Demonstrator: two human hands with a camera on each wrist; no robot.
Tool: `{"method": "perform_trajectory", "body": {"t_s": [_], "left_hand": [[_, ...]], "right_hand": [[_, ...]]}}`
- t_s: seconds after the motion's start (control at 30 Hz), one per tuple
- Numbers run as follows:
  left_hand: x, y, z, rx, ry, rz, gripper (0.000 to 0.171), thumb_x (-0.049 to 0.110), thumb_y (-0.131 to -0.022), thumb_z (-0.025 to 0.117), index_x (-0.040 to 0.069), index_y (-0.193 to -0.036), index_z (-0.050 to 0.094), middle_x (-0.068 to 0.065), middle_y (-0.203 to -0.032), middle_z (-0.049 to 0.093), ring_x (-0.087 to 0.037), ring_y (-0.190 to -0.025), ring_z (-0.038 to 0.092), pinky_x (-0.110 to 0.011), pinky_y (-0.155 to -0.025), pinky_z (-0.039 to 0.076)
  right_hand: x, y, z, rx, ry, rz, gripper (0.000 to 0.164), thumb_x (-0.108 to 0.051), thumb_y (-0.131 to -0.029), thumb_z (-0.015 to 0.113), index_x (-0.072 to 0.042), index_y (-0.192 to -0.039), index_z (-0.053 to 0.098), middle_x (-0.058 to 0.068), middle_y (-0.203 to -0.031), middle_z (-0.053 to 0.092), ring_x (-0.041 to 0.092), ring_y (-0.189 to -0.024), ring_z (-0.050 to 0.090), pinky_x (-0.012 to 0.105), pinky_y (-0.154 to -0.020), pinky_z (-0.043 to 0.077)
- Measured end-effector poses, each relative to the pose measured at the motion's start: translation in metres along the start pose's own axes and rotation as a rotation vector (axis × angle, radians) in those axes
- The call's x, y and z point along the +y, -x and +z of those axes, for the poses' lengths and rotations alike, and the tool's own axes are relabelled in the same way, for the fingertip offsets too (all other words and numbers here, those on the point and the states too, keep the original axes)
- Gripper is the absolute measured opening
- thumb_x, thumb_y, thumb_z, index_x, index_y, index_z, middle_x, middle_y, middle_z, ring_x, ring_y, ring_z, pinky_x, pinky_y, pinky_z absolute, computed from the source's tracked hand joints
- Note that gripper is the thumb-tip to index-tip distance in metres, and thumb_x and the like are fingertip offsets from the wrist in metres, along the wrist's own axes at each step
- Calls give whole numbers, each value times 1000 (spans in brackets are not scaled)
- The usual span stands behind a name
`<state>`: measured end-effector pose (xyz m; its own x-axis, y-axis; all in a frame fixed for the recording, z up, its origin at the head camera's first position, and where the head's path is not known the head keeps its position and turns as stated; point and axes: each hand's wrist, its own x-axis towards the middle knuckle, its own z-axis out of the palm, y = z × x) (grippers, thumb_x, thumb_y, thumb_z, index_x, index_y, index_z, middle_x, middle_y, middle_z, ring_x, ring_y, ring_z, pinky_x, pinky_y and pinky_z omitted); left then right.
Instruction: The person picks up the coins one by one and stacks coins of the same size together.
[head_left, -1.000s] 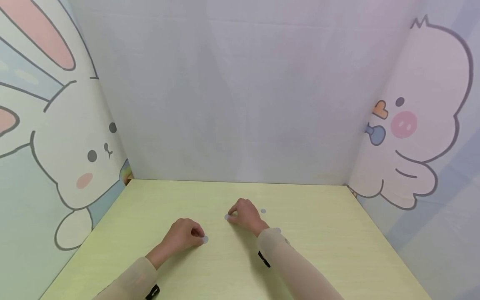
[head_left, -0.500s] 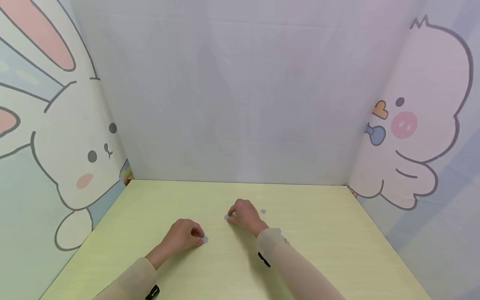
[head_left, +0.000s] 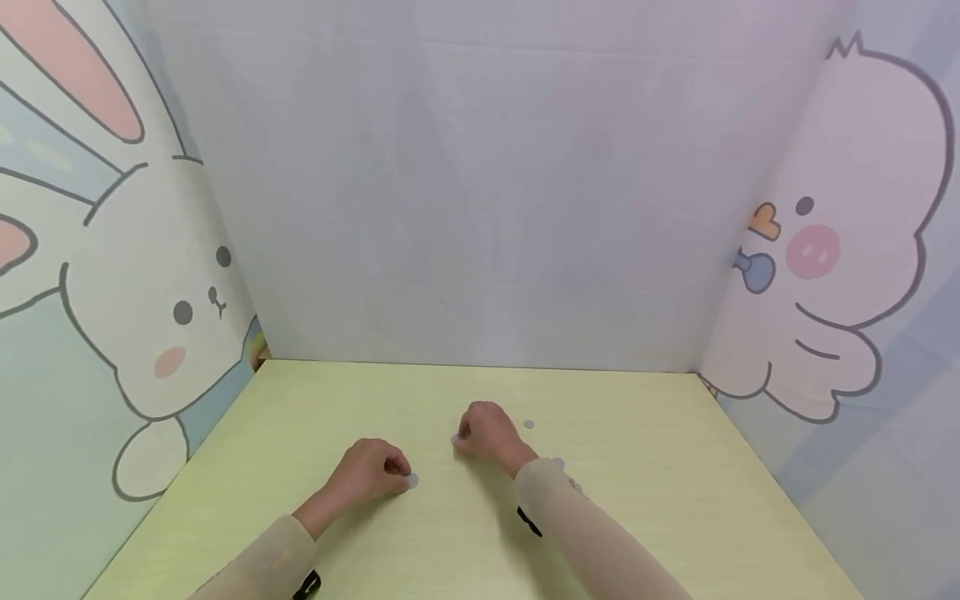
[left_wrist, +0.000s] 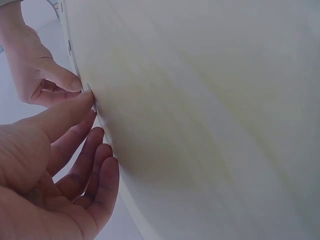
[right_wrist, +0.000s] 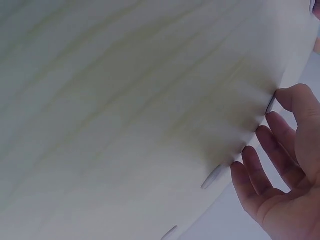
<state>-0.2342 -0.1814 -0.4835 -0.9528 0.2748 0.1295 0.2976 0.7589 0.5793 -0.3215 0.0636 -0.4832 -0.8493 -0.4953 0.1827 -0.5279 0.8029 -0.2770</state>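
In the head view, my left hand [head_left: 366,473] is low over the table, its thumb and index finger pinching a small flat grey disc [head_left: 412,481] by the edge. Farther back and to the right, my right hand [head_left: 489,433] holds a second grey disc [head_left: 454,440], mostly covered by its fingertips. The right wrist view has this disc [right_wrist: 271,103] lying flat between thumb and index finger, the other fingertips touching the tabletop. From the left wrist, the thumb [left_wrist: 75,112] and fingers of my left hand meet at the table surface, with my right hand [left_wrist: 42,70] beyond.
One loose grey disc [head_left: 528,424] lies behind my right wrist, another [head_left: 557,462] beside the right sleeve [head_left: 558,500]. The pale yellow table [head_left: 637,500] is bounded by a plain back curtain [head_left: 480,208] and side curtains printed with a rabbit [head_left: 150,333] and a chick-like figure [head_left: 847,183].
My right hand's index finger has drawn in against the thumb, and the hand and its disc have shifted slightly nearer. The left hand has barely moved. The head view has turned a little.
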Motion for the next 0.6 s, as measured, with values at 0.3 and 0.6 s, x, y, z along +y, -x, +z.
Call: {"method": "perform_trajectory", "body": {"t_s": [0.3,0.6], "left_hand": [[4,1,0,-5,15,-4,13,16,-82,92,16,-82,79,12,-74,65,-9,-72,55,-28,-70,47],[6,2,0,-1,1,-7,13,14,-81,92,17,-82,79,12,-75,65,-8,-73,55,-28,-70,47]], "right_hand": [[4,4,-1,-8,-22,11,9,-19,-85,85,-11,-86,84,-6,-82,72,12,-81,62,32,-86,54],[11,6,-1,-34,-45,-3,10,-21,-82,89,-13,-87,84,-7,-85,74,10,-85,65,29,-84,55]]}}
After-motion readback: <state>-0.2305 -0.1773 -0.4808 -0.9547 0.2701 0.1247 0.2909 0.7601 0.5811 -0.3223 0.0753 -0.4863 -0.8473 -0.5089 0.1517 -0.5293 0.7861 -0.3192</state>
